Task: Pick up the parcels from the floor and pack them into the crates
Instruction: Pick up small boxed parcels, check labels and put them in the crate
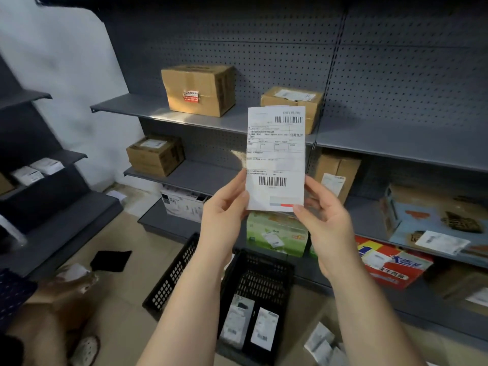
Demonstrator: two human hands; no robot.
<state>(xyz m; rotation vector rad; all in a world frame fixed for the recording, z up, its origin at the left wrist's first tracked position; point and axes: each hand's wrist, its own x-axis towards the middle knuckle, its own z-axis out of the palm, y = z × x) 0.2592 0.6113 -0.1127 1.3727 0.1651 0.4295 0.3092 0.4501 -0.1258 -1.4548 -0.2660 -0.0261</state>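
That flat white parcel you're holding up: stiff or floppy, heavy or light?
Probably light: the white parcel stands upright, pinched only at its lower edges by left hand and right hand. Likely fairly stiff, as no droop shows.

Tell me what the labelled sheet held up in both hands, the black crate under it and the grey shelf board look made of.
The labelled sheet: thin matte paper or a flat paper mailer, judging by its printed barcodes. The crate: black moulded plastic, likely, given its perforated lattice walls. The shelf board: painted sheet metal, probably, with a grey satin face and folded front edge.
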